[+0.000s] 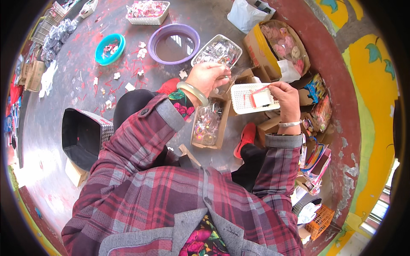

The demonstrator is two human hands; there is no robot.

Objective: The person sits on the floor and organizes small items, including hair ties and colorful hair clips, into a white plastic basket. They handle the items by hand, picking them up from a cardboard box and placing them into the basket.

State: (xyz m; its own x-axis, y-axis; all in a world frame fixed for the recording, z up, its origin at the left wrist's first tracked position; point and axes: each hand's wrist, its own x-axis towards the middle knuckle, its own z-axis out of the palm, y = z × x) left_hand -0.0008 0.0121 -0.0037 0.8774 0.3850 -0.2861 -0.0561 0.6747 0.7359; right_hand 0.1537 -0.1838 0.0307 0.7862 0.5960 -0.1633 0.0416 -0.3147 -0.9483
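My left hand (pixel 205 81), with a pale bangle at its wrist, is raised in front of a white basket of clear-wrapped items (pixel 220 50). Its fingertips are pinched together; whatever they hold is too small to make out. Over at the right, my right hand (pixel 287 100) pinches the end of a thin red strip (pixel 260 89) above a shallow white plastic basket (pixel 244 109). Inside that basket lie a small white square piece (pixel 262 99) with a red edge and another bit of red. Below and between my hands sits a cardboard box (pixel 220 138) of small wrapped trinkets.
A purple basin of water (pixel 194 32) and a teal basin (pixel 99 55) stand on the floor ahead, among red and white scraps. A large carton (pixel 260 47) and a white bag (pixel 245 17) are at far right. A black bin (pixel 79 136) stands at left.
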